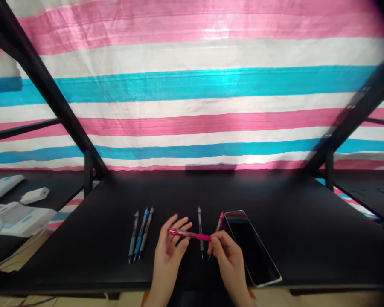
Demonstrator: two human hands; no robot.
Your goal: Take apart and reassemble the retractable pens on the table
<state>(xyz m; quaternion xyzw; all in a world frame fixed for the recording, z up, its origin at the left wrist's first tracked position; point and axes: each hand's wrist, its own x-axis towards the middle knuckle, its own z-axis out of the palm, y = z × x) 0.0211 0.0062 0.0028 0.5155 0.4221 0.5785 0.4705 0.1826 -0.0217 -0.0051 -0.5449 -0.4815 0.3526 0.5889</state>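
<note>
A pink pen [188,234] lies level between my two hands, above the black table. My right hand [227,256] pinches its pink grip end between thumb and fingers. The other end rests by the spread fingers of my left hand [169,249], which is open. Beneath the pen, a gray pen [200,219] lies on the table. A red pen [221,219] is beside it, partly hidden by my right hand. Left of my hands, a gray pen [134,234], a blue pen [141,233] and another gray pen [146,233] lie side by side.
A phone [254,249] with a dark screen lies right of my right hand on the black table [323,238]. Black metal bars slope at both sides. Striped sheeting hangs behind. White devices and cables [25,219] sit on a surface at far left.
</note>
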